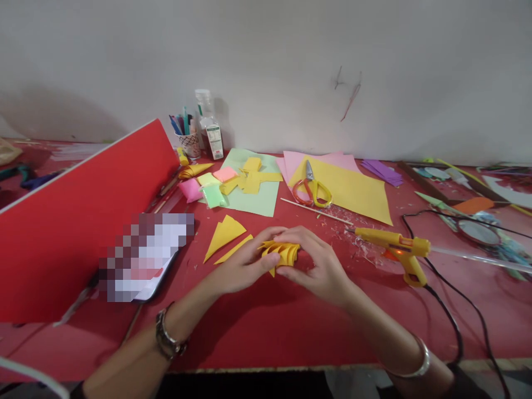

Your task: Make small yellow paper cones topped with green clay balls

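Both my hands meet over the red table [266, 327] around a bundle of folded yellow paper pieces [283, 254]. My left hand [243, 269] pinches the bundle from the left, fingers curled against it. From the right, my right hand [318, 263] closes over its top and far side. Two loose folded yellow triangles [226, 233] lie just left of my hands. A yellow glue gun [397, 249] rests on the table to the right, nozzle pointing left toward my hands.
Orange-and-yellow scissors [312, 188] lie on yellow and pink sheets [353, 188]. A green sheet [253, 197] holds paper scraps. A phone [143, 260] leans on a large red board [78, 221]. A pen cup [188, 138] and bottle [210, 124] stand by the wall. The glue gun's cord [451, 327] trails right.
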Motion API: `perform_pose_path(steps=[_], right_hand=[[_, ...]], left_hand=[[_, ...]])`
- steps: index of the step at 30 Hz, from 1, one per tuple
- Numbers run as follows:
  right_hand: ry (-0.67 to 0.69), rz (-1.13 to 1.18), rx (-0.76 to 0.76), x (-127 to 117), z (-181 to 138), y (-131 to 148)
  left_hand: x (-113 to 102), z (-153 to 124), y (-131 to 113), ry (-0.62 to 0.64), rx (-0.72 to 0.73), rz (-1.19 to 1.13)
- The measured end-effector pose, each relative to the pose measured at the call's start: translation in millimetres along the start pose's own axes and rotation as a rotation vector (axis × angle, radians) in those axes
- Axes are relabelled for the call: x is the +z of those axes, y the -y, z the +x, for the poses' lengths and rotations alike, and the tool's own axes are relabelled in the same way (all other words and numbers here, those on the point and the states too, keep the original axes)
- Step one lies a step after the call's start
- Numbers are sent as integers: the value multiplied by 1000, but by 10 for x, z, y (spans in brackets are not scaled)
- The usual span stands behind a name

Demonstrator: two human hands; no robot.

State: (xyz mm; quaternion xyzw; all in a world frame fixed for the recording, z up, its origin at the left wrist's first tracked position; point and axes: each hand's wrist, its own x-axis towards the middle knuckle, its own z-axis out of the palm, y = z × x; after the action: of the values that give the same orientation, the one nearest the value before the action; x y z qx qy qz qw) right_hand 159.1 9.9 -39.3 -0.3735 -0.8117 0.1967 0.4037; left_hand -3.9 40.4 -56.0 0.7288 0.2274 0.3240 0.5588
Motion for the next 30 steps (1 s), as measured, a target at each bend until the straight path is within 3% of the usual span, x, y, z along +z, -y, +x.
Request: perform_pose_path(steps=[17,30], right_hand=[[-140,-124,-30,75,3,8],[-52,-126,41,51,-5,6]], left_hand=[[111,21,10,-172,-66,35],[109,-3,1,-100,-68,131]])
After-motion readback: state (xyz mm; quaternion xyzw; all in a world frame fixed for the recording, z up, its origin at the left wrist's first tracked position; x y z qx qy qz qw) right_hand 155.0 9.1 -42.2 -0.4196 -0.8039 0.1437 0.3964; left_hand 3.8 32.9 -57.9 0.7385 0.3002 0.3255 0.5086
